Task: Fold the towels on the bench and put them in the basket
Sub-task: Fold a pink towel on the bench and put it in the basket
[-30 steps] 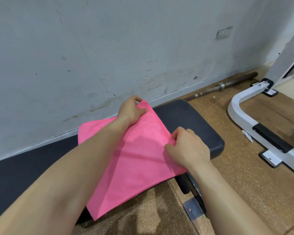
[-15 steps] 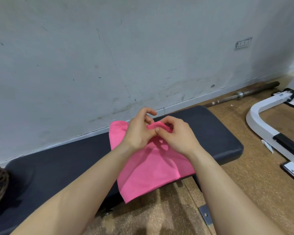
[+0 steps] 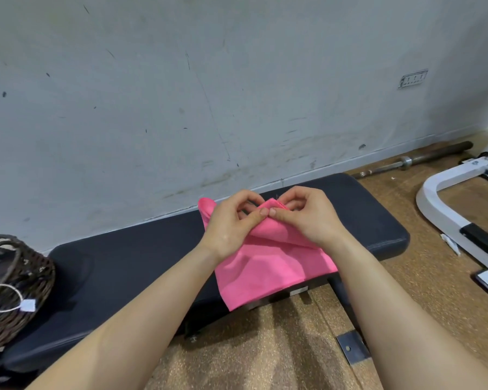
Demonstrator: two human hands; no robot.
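A pink towel [image 3: 265, 271] lies on the black padded bench [image 3: 130, 271], its lower corner hanging over the front edge. My left hand [image 3: 231, 223] and my right hand [image 3: 307, 218] meet above it, thumbs touching, and both pinch towel corners brought together at the top. The fabric below them is doubled over into a loose fold. A dark wicker basket [image 3: 12, 288] stands on the bench's left end, cut off by the frame edge.
A grey scuffed wall [image 3: 237, 94] runs right behind the bench. A barbell [image 3: 414, 160] lies on the brown floor along the wall. A white machine frame [image 3: 457, 218] stands to the right. A white tag on a loop hangs from the basket.
My hands came together from the towel's two separate corners and now pinch them joined. The view has swung left, bringing the basket into sight.
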